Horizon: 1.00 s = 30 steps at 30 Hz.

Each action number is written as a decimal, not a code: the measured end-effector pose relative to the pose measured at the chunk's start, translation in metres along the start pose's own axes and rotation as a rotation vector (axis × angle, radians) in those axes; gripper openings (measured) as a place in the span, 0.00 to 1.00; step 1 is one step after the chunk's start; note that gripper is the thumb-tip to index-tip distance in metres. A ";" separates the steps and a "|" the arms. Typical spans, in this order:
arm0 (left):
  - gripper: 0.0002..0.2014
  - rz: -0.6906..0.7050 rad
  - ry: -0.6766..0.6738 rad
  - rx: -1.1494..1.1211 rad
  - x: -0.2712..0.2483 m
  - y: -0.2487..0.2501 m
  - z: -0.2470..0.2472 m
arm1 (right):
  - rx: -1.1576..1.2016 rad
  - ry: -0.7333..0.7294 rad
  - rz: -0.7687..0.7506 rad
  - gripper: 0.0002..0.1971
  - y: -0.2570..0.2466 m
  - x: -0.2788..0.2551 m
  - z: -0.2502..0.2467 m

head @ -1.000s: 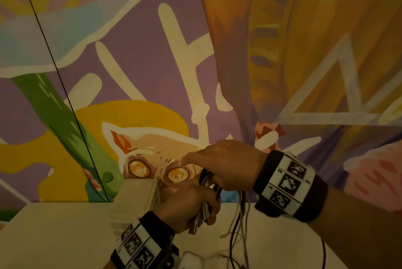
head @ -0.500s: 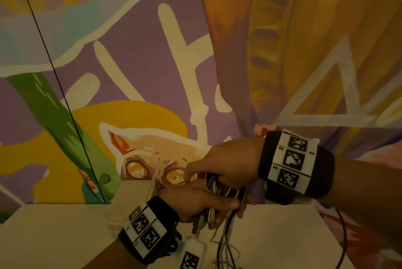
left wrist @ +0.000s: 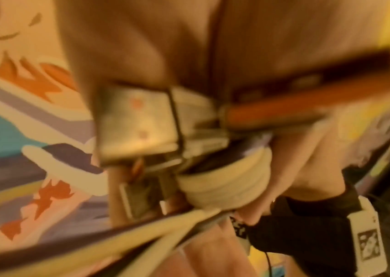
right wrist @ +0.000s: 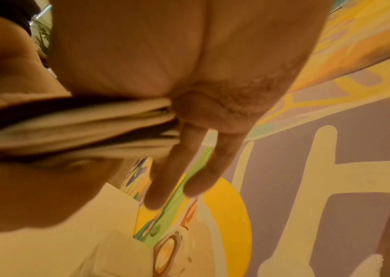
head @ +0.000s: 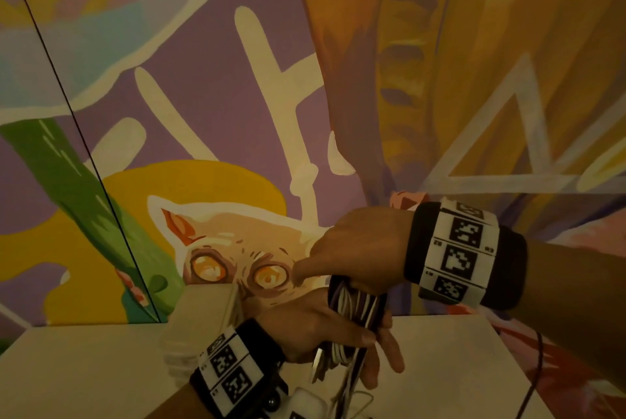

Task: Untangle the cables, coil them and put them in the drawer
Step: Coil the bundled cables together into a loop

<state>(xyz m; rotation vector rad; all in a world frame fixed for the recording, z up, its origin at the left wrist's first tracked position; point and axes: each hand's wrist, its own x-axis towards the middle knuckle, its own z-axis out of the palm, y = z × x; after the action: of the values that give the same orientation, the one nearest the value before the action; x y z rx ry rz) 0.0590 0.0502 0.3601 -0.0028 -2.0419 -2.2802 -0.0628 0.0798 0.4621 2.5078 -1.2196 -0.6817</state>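
Observation:
A coil of white and dark cables is held upright above the white tabletop. My left hand grips the coil's lower part, thumb across the strands, with metal plugs poking out below. My right hand grips the top of the coil from above. In the left wrist view the white coil loops and a silver plug sit blurred against the fingers. The right wrist view shows the cable strands across the palm, with two fingers stretched out. Loose cable ends hang down to the table.
A pale box stands on the table just left of my left hand, against the painted mural wall. A thin dark cable hangs past the table's right edge. The table's left side is bare.
My right hand has swung right and down over the coil, and the left hand has shifted right, taking a fuller hold of the coil's lower part.

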 end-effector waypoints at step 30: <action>0.11 0.274 0.958 -0.582 -0.017 -0.017 -0.040 | 1.003 0.431 0.748 0.23 -0.126 -0.007 0.116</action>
<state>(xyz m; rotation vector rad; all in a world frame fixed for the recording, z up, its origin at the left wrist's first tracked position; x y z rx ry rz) 0.0775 0.0131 0.3379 0.5953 -0.8363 -2.0001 -0.0434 0.1584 0.3106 2.2199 -2.4557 0.7921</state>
